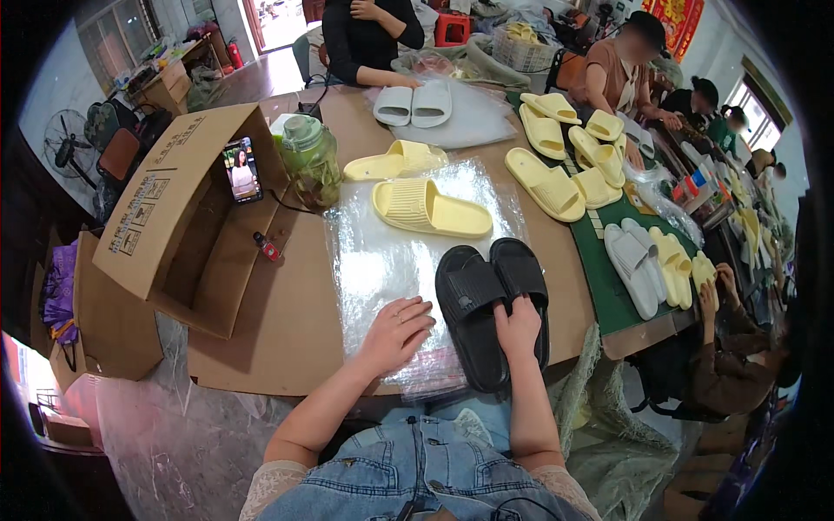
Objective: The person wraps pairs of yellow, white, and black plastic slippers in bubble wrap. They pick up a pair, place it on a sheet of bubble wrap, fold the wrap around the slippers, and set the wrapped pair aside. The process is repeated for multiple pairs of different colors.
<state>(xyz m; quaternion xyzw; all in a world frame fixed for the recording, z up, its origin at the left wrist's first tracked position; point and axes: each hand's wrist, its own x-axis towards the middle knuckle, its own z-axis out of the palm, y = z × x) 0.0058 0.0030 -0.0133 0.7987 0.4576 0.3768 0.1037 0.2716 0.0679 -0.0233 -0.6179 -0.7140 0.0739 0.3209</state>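
A pair of black slide slippers [473, 313] lies side by side at the right of a stack of clear plastic bags [356, 269], toes pointing away from me. My right hand [519, 326] grips the pair where the two meet, its fingertips hidden among the straps. On the bags rests my left hand [400, 334], palm down with fingers stretched out, holding nothing. Beyond the slippers a yellow slide [465, 217] sits on the bags, and a second yellow slide [391, 162] is just behind it.
An open cardboard box [187, 165] with a phone [242, 171] stands at left, near a green jar [310, 165] and a small red bottle [266, 247]. White slides [432, 104] lie ahead, near a person in black. More slides cover a green surface [599, 286] at right, where people sit.
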